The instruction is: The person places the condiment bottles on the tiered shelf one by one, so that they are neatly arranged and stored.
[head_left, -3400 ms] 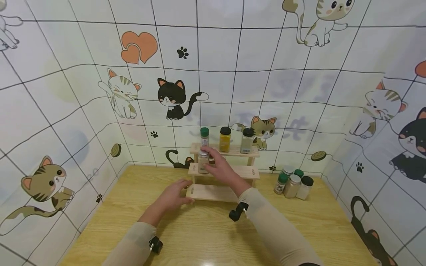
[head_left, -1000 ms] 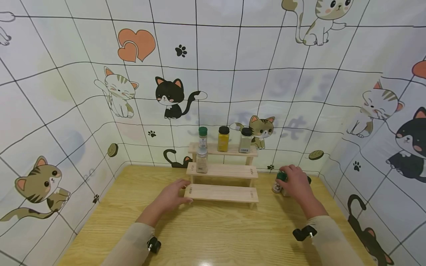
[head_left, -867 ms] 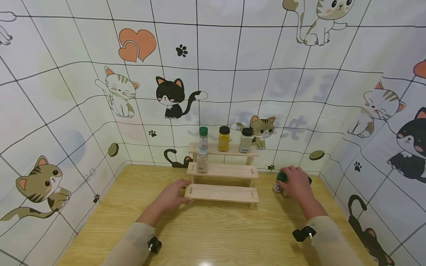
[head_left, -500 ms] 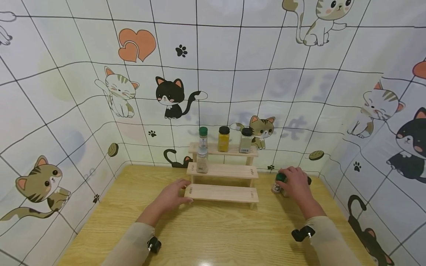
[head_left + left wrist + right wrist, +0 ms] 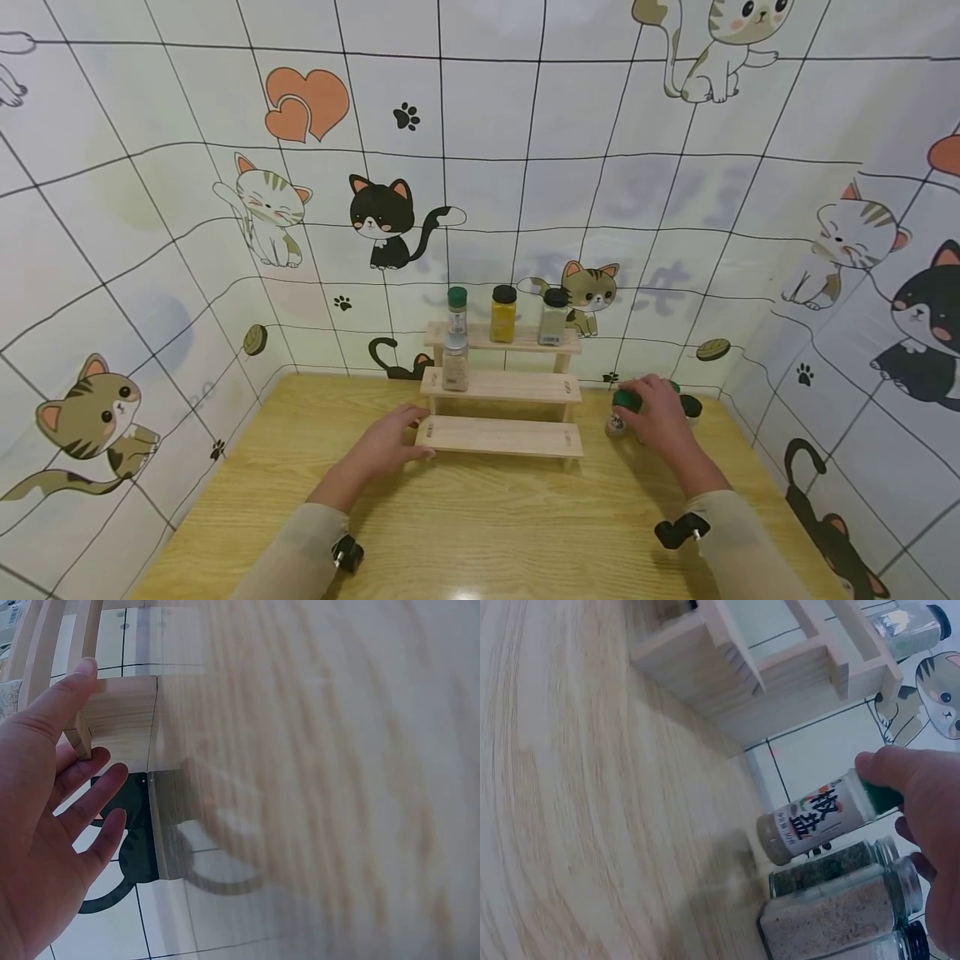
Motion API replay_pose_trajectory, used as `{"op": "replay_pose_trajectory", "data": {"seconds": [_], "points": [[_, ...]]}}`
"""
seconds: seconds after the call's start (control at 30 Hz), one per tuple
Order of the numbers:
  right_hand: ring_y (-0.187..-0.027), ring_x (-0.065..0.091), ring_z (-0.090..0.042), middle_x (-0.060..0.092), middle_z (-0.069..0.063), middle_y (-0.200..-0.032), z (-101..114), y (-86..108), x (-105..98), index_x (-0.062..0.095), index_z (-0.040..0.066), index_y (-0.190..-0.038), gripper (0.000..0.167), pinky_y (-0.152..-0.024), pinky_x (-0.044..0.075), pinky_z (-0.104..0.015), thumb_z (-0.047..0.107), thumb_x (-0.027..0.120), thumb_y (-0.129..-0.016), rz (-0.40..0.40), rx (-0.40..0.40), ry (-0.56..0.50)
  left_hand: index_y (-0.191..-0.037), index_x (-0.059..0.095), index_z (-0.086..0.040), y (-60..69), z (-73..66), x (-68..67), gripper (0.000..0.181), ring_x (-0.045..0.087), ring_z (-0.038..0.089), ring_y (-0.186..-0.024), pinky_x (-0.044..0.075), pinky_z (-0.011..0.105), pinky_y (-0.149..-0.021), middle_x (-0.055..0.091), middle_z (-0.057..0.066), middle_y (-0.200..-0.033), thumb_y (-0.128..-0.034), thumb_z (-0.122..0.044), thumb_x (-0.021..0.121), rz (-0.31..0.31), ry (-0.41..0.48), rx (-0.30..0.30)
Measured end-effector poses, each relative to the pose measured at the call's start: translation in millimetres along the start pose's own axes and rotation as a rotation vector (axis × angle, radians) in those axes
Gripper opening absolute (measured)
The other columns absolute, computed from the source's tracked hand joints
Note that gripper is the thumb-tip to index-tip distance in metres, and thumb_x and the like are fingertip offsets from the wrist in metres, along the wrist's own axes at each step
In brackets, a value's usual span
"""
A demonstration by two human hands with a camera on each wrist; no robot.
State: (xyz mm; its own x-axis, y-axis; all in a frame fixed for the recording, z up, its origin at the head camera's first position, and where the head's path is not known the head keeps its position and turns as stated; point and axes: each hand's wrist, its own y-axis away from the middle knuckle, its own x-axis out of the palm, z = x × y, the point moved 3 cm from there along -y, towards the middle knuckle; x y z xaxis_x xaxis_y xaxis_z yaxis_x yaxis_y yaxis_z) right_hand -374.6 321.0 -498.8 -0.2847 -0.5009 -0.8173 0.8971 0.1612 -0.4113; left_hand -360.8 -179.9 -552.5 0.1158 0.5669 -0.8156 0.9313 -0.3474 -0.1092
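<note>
Stocking, judged about half done: a slim green-capped jar [image 5: 457,320], a black-capped yellow jar [image 5: 503,323] and a black-capped pale-green jar [image 5: 553,325] are set on the top tier of the three-tier pale wooden rack [image 5: 510,436]; a silver-capped clear jar [image 5: 455,367] on the middle. Several glass jars [image 5: 832,915] are left on the wood-grain table [image 5: 480,525]. A green-capped, white-labelled bottle [image 5: 821,819] is pinched by its cap, base hanging free of the right hand [image 5: 660,417], just beside them; table contact can't be told. The rack's left end is held between left hand [image 5: 381,446] thumb and finger.
</note>
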Motion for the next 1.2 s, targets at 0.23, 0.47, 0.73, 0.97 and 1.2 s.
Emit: {"op": "replay_pose_trajectory", "data": {"seconds": [0.23,0.47,0.73,0.97,1.2], "points": [[-0.107,0.062,-0.036,0.057,-0.019,-0.126,11,0.1,-4,0.068,-0.002,-0.139,0.042,-0.087,0.057,-0.055,0.014,0.082,-0.103,-0.04,0.042,-0.167,-0.155,0.062,-0.014,-0.4,0.7,0.5,0.074,0.066,0.029,-0.131,0.054,0.057,-0.11,0.062,0.007,-0.153,-0.0932,-0.042,0.092,0.003,-0.002,-0.013],[-0.107,0.067,-0.036,0.055,-0.017,-0.124,23,-0.7,-6,0.068,0.001,-0.137,0.039,-0.091,0.061,-0.055,0.011,0.083,-0.102,-0.082,0.04,-0.225,-0.154,0.062,-0.013,1.1,-0.4,-0.3,0.073,0.067,0.029,-0.129,0.055,0.057,-0.107,0.062,0.007,-0.151,-0.0927,-0.039,0.093,0.004,0.008,-0.012],[-0.113,0.069,-0.039,0.055,-0.017,-0.129,37,-0.6,-6,0.069,0.001,-0.137,0.038,-0.094,0.063,-0.054,0.008,0.082,-0.101,-0.098,0.07,-0.329,-0.155,0.062,-0.016,0.9,-1.3,0.2,0.072,0.066,0.026,-0.129,0.055,0.054,-0.108,0.062,0.003,-0.15,-0.0932,-0.037,0.093,0.001,0.016,-0.034],[-0.121,0.069,-0.042,0.062,-0.018,-0.131,51,-1.0,-8,0.07,0.005,-0.137,0.038,-0.095,0.063,-0.058,0.009,0.083,-0.102,-0.104,0.042,-0.389,-0.154,0.062,-0.014,1.4,-2.7,-0.9,0.073,0.066,0.027,-0.127,0.056,0.055,-0.106,0.063,0.004,-0.149,-0.0928,-0.038,0.093,0.001,0.029,-0.026],[-0.117,0.074,-0.036,0.07,-0.014,-0.125,68,-2.7,-17,0.071,0.006,-0.138,0.038,-0.086,0.057,-0.017,0.012,0.083,-0.102,-0.164,0.01,-0.403,-0.155,0.062,-0.014,1.5,-3.0,-0.9,0.073,0.067,0.027,-0.127,0.056,0.055,-0.106,0.062,0.004,-0.15,-0.0932,-0.038,0.093,0.0,0.038,-0.025]]}}
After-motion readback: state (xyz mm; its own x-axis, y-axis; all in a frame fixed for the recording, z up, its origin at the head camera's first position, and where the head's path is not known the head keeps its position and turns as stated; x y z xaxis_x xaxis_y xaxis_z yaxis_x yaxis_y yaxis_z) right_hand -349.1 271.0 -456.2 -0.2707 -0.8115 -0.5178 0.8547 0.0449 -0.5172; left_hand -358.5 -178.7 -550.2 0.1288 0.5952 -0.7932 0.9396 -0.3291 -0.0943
